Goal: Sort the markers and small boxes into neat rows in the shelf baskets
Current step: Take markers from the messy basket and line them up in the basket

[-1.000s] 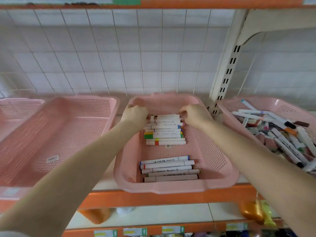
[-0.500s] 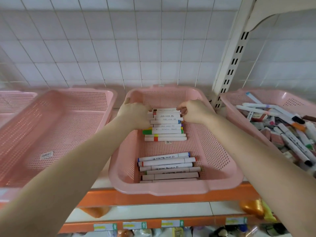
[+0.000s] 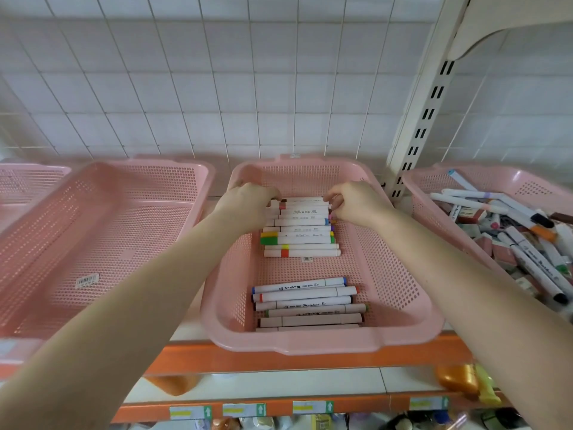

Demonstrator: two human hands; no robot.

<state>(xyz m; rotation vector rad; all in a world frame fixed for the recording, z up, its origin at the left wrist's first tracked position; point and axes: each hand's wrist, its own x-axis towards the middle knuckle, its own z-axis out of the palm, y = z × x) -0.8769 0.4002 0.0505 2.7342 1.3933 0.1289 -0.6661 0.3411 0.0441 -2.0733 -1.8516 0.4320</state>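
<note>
Currently the far row of markers (image 3: 300,231) sits crosswise at the back of the middle basket (image 3: 400,274), white barrels stacked side by side with coloured caps and bands: green, yellow, red, blue. Left hand (image 3: 245,206) is curled at the row's left ends, fingertips pinching the rearmost markers. Right hand (image 3: 356,203) mirrors it on the right ends, fingers bent, tips on the back marker's cap. So the row is bracketed between both hands. Near row of markers (image 3: 305,302) lies at the front of the same basket, also crosswise, well apart from both hands, with a strip of bare mesh between the two rows. Right basket (image 3: 508,181) holds a loose jumble of markers and small boxes, lying at all angles. Left basket (image 3: 130,212) has a barcode sticker (image 3: 87,280) on its floor; the edge of another pink basket (image 3: 28,181) shows at far left. All sit on a white shelf with an orange front rail (image 3: 310,358). Slotted cream upright (image 3: 424,119) stands between the middle and right baskets. White tiled wall (image 3: 217,88) behind. Lower rail carries price labels (image 3: 245,409).
</note>
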